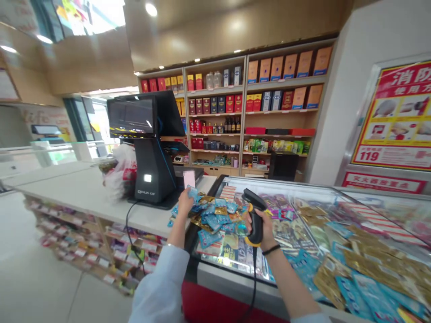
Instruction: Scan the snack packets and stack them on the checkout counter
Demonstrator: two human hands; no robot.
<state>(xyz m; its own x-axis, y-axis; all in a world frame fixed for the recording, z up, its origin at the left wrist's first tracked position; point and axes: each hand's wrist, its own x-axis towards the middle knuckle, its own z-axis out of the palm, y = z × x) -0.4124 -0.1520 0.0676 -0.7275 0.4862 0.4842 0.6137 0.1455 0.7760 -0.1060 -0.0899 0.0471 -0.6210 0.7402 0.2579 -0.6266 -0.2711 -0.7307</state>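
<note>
My right hand (263,229) is wrapped round the grip of a black and yellow barcode scanner (256,224), held above the glass-topped freezer with its cable hanging down. My left hand (185,202) is closed on a small blue packet (193,192) at the left end of a heap. Just beyond its fingers shows a pale pink slip (189,179); whether the hand touches it I cannot tell. Between both hands lies the pile of blue and gold packets (217,219), partly on the freezer glass and partly on the white counter.
A black point-of-sale terminal (153,166) stands on the white counter (81,179), beside a plastic bag (119,172). More gold and blue packets (373,264) cover the right of the freezer (222,273). Shelves (215,92) of boxes and bottles line the back.
</note>
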